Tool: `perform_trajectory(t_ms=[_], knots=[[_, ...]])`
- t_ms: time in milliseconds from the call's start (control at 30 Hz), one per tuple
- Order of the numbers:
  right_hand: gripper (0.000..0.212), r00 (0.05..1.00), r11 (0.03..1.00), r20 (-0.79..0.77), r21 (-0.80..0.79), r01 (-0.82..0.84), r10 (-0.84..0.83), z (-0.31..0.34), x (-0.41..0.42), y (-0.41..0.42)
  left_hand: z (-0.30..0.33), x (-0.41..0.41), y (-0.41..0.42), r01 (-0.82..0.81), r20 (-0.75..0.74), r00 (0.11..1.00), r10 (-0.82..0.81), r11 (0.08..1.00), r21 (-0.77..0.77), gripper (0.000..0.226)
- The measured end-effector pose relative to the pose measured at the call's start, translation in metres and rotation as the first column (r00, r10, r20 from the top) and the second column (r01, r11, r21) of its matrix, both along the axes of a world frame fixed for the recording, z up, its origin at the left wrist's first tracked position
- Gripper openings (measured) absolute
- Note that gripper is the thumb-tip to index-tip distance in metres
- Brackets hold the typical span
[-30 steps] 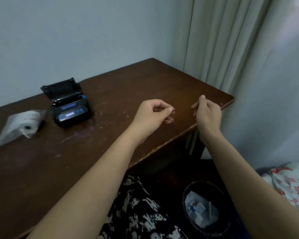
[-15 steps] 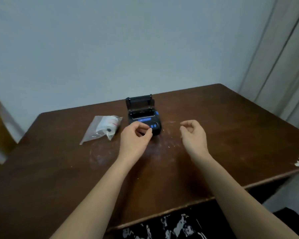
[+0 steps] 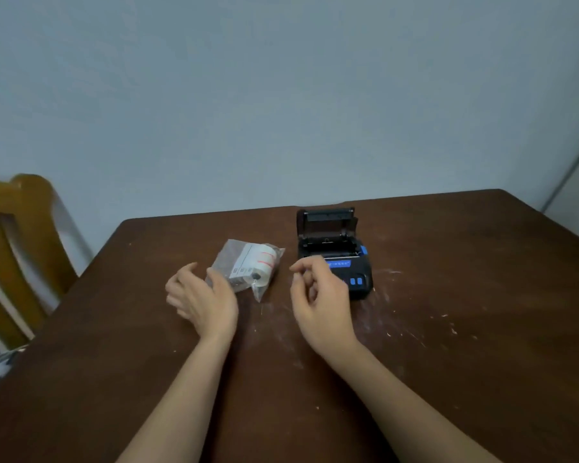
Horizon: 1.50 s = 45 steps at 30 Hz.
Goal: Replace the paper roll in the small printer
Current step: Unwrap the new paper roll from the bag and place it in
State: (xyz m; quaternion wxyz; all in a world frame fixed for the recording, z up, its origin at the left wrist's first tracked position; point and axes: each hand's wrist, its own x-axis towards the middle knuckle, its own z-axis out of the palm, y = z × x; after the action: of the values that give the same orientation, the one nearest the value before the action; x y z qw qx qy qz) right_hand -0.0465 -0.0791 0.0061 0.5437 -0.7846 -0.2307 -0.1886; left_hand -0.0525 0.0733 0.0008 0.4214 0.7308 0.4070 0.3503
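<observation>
Two bare forearms reach out over the dark wooden desk [image 3: 465, 329], and both hands have swung back from the desk's right edge to the work in the last second. The left hand [image 3: 201, 300] is released, fingers spread, now just at the near corner of the clear plastic bag [image 3: 234, 262]; I cannot tell whether it touches it yet. The right hand [image 3: 318, 295] has its fingers loosely curled around nothing, hovering in front of the small printer [image 3: 335, 255]. That return suggests the unwrapping of the new roll is about to begin. Inside the bag lies the fresh paper roll [image 3: 259, 264], white with red marks, just left of the printer. The printer's lid [image 3: 326, 218] stands open and its bay looks empty, ready for loading. Pale scuffs fleck the desk; a wooden chair [image 3: 17, 248] stands at the left, and a plain grey wall [image 3: 281, 95] rises behind.
</observation>
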Motion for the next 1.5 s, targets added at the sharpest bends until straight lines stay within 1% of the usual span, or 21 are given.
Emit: perform_trajectory(t_ms=[100, 200, 267, 300, 367, 400, 500, 600, 633, 667, 767, 800, 867, 933, 967, 1033, 1133, 1200, 1267, 1367, 1500], knots=[[0.008, 0.997, 0.997, 0.012, -0.015, -0.076, 0.076, -0.011, -0.001, 0.019, 0.001, 0.010, 0.022, 0.024, -0.133, 0.990, -0.039, 0.994, -0.109, 0.047], [0.013, 0.991, 0.990, -0.011, -0.045, -0.131, 0.131, -0.019, -0.001, 0.031, 0.002, 0.015, 0.034, 0.118, -0.272, 0.951, -0.145, 0.987, -0.112, 0.054], [0.016, 0.993, 0.991, 0.003, -0.063, -0.120, 0.121, -0.019, 0.001, 0.037, 0.002, 0.015, 0.036, 0.182, -0.335, 0.920, -0.202, 0.979, -0.090, 0.049], [0.017, 0.995, 0.993, 0.018, -0.068, -0.101, 0.103, -0.018, 0.002, 0.039, 0.000, 0.015, 0.037, 0.204, -0.328, 0.917, -0.226, 0.974, -0.101, 0.040], [0.018, 0.996, 0.995, 0.044, -0.074, -0.071, 0.074, -0.016, 0.002, 0.044, -0.002, 0.011, 0.039, 0.241, -0.256, 0.923, -0.288, 0.950, -0.200, 0.016], [0.019, 0.996, 0.995, 0.053, -0.074, -0.061, 0.065, -0.015, 0.002, 0.045, -0.001, 0.008, 0.039, 0.278, -0.184, 0.925, -0.331, 0.923, -0.265, 0.012], [0.019, 0.995, 0.997, 0.080, -0.055, -0.056, 0.060, -0.015, 0.000, 0.045, 0.004, -0.006, 0.041, 0.402, 0.064, 0.908, -0.414, 0.821, -0.406, 0.004], [0.022, 0.991, 0.997, 0.111, -0.035, -0.065, 0.069, -0.015, -0.001, 0.043, 0.016, -0.019, 0.036, 0.543, 0.227, 0.837, -0.498, 0.702, -0.460, 0.006], [0.023, 0.990, 0.997, 0.118, -0.031, -0.069, 0.072, -0.015, -0.001, 0.042, 0.021, -0.023, 0.033, 0.577, 0.253, 0.814, -0.523, 0.677, -0.457, 0.007], [0.025, 0.989, 0.997, 0.122, -0.027, -0.075, 0.078, -0.015, 0.000, 0.042, 0.025, -0.026, 0.030, 0.598, 0.252, 0.799, -0.546, 0.677, -0.429, 0.007], [0.025, 0.987, 0.995, 0.131, -0.032, -0.091, 0.095, -0.014, -0.001, 0.035, 0.037, -0.028, 0.022, 0.623, 0.244, 0.782, -0.574, 0.706, -0.336, 0.005], [0.023, 0.986, 0.995, 0.133, -0.040, -0.095, 0.099, -0.013, -0.001, 0.032, 0.040, -0.027, 0.020, 0.636, 0.274, 0.772, -0.574, 0.691, -0.343, 0.008], [0.021, 0.986, 0.994, 0.123, -0.036, -0.107, 0.111, -0.011, -0.002, 0.024, 0.048, -0.027, 0.014, 0.656, 0.353, 0.755, -0.553, 0.634, -0.410, 0.015], [0.019, 0.987, 0.991, 0.093, 0.009, -0.135, 0.133, -0.009, -0.004, 0.021, 0.053, -0.025, 0.008, 0.654, 0.399, 0.756, -0.519, 0.588, -0.475, 0.025], [0.018, 0.987, 0.988, 0.071, 0.043, -0.150, 0.147, -0.007, -0.005, 0.020, 0.055, -0.025, 0.005, 0.654, 0.397, 0.756, -0.521, 0.573, -0.493, 0.028], [0.017, 0.987, 0.982, 0.035, 0.098, -0.160, 0.157, -0.005, -0.007, 0.021, 0.058, -0.023, 0.000, 0.669, 0.356, 0.741, -0.570, 0.572, -0.475, 0.025], [0.013, 0.989, 0.972, -0.031, 0.192, -0.136, 0.145, 0.007, -0.009, 0.022, 0.060, -0.023, -0.002, 0.704, 0.267, 0.703, -0.659, 0.594, -0.390, 0.019], [0.012, 0.988, 0.970, -0.084, 0.217, -0.111, 0.132, 0.018, -0.007, 0.022, 0.061, -0.024, -0.003, 0.748, 0.210, 0.653, -0.727, 0.578, -0.327, 0.018], [0.011, 0.984, 0.977, -0.134, 0.195, -0.090, 0.117, 0.029, -0.004, 0.022, 0.063, -0.025, -0.006, 0.776, 0.166, 0.617, -0.769, 0.561, -0.288, 0.019], [0.012, 0.958, 0.983, -0.265, 0.173, -0.062, 0.107, 0.038, -0.001, 0.019, 0.065, -0.030, -0.013, 0.801, 0.110, 0.581, -0.806, 0.542, -0.255, 0.024], [0.014, 0.946, 0.998, -0.323, 0.067, -0.012, 0.033, 0.040, 0.001, 0.012, 0.063, -0.036, -0.017, 0.829, 0.071, 0.534, -0.842, 0.506, -0.237, 0.025]])
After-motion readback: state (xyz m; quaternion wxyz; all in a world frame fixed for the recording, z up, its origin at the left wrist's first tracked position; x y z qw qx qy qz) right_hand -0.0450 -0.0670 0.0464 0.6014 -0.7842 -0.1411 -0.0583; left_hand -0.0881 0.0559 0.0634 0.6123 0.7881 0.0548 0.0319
